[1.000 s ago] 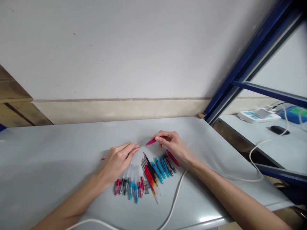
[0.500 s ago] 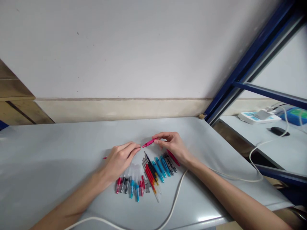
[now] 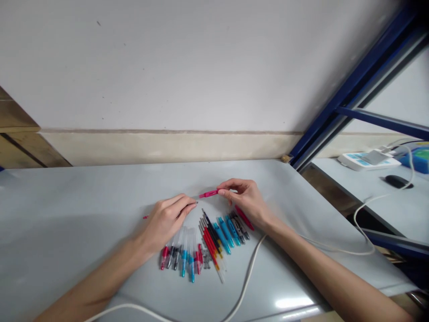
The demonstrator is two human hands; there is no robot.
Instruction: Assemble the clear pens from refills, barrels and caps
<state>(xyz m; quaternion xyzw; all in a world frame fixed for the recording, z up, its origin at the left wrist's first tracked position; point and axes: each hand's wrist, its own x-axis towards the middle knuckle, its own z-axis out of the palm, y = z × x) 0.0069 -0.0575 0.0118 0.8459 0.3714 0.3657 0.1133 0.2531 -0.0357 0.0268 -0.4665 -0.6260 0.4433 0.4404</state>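
Note:
My right hand (image 3: pixel 243 197) pinches a pink pen barrel part (image 3: pixel 209 193) with its thumb and fingers. A little left of it, my left hand (image 3: pixel 170 219) is closed on a thin pen refill, most of it hidden; only its dark metallic tip (image 3: pixel 196 203) shows, apart from the pink part. A small red end (image 3: pixel 145 217) appears left of that hand; I cannot tell what it belongs to. Below lie clear pen barrels with coloured ends (image 3: pixel 184 261), red and black refills (image 3: pixel 209 239), blue pen parts (image 3: pixel 223 235), grey pen parts (image 3: pixel 239 228) and a red pen part (image 3: pixel 244 218).
A white cable (image 3: pixel 250 273) crosses the grey table (image 3: pixel 83 197) near the front and right. Small grey pieces (image 3: pixel 206 258) lie among the pen parts. Beyond a blue metal frame (image 3: pixel 321 98) are a white device (image 3: pixel 365 161) and a black mouse (image 3: pixel 398 181).
The pink barrel part and the refill tip, which were nearly end to end, have come apart. My right hand has shifted slightly right and away. The view has turned slightly.

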